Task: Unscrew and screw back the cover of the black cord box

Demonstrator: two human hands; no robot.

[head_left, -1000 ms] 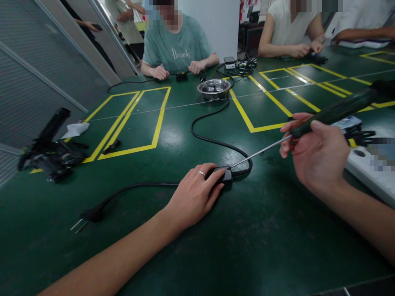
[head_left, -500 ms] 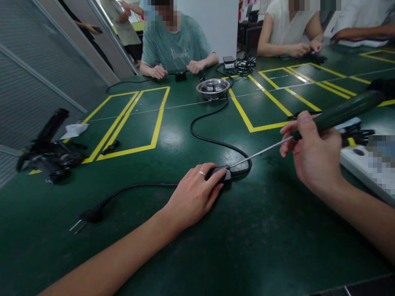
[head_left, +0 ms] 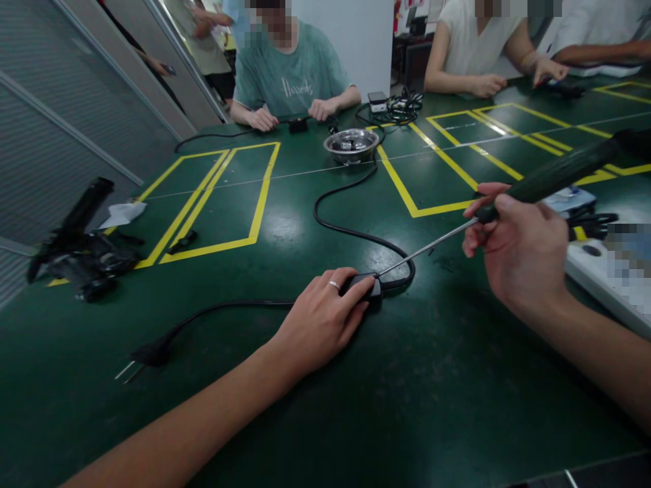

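My left hand (head_left: pixel 325 308), with a ring on one finger, grips a small black inline box (head_left: pixel 375 290) and holds it down on the green table. A black power cord (head_left: pixel 239 303) runs from the box to a two-pin plug (head_left: pixel 152 354) on the left; from the other side it loops back toward a metal bowl. In my right hand (head_left: pixel 526 251) is a power screwdriver (head_left: pixel 564 174) with a thick dark handle, held slanted. Its long thin bit meets the top of the box near my left fingertips. The exact contact point is too small to make out.
The metal bowl (head_left: pixel 350 146) holds small parts. Black clamp-like gear (head_left: pixel 86 244) lies at left, a white device (head_left: pixel 610 278) at right. Coiled cables (head_left: pixel 404 108) lie at the far side. Co-workers sit opposite, one in a green shirt (head_left: pixel 295 74) handling another cord.
My right hand and the screwdriver handle have shifted slightly, while the bit stays at the box. My left hand is still. The co-worker at the far right has moved their hands apart.
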